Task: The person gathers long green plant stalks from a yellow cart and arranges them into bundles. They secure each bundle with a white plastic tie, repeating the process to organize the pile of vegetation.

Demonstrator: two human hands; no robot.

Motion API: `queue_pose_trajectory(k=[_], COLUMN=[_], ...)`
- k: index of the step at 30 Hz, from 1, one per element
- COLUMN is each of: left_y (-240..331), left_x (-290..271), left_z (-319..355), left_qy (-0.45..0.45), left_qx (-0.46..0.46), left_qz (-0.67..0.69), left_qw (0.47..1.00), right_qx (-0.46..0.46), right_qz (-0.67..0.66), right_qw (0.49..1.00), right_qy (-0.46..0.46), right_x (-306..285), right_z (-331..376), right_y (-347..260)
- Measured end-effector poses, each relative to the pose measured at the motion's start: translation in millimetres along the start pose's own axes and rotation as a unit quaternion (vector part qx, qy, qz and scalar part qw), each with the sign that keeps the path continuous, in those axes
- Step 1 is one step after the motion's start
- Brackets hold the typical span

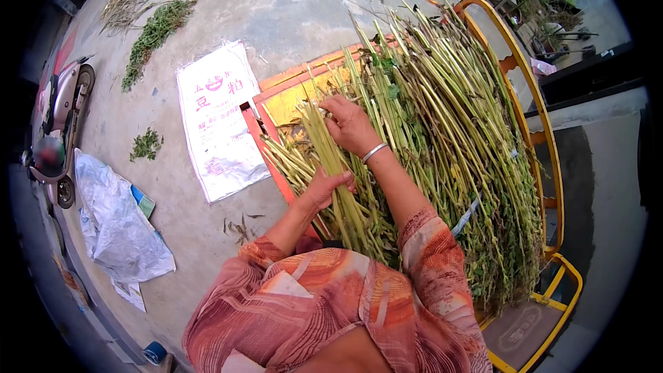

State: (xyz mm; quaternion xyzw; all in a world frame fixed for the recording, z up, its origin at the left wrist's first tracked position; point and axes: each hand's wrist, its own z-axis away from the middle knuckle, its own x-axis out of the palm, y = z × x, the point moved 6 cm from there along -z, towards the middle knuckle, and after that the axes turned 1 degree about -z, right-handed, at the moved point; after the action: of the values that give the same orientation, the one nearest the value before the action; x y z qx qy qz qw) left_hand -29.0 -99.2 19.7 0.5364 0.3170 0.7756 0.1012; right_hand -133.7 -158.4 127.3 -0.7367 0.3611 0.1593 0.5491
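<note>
A small bunch of green plant stalks [322,139] stands roughly upright in front of me. Around its lower part my left hand [327,188] is closed, thumb across the front. My right hand [352,126], a silver bangle at its wrist, has its fingers curled at the bunch's upper ends. Just right of both hands lies a large heap of long cut stalks [449,117], leafy and dense toward its near right end. More loose stalks [282,159] stick out to the left under the bunch. The heap rests on an orange and yellow cart [297,100].
Yellow curved rails [552,145] bound the cart on the right. A white printed sack [219,124] lies flat on the concrete to the left. Farther left are a crumpled pale sheet [121,217], a parked scooter [65,124] and piles of green plants [155,34].
</note>
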Motion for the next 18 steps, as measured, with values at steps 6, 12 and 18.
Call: queue_pose_trajectory(k=[6, 12, 18], left_y=[-6, -16, -14], left_x=[-13, -69, -58], left_z=[2, 1, -6], left_qy=[0.024, 0.107, 0.135], left_qx=[0.027, 0.005, 0.006], left_qz=[0.095, 0.092, 0.027], left_qw=[0.995, 0.99, 0.991], right_qx=[0.049, 0.047, 0.023], right_qz=[0.03, -0.038, 0.009], right_qw=[0.998, 0.997, 0.986], right_qy=[-0.006, -0.047, -0.165], right_x=[3, -78, -158], right_z=[41, 119, 77], right_y=[-2, -81, -142])
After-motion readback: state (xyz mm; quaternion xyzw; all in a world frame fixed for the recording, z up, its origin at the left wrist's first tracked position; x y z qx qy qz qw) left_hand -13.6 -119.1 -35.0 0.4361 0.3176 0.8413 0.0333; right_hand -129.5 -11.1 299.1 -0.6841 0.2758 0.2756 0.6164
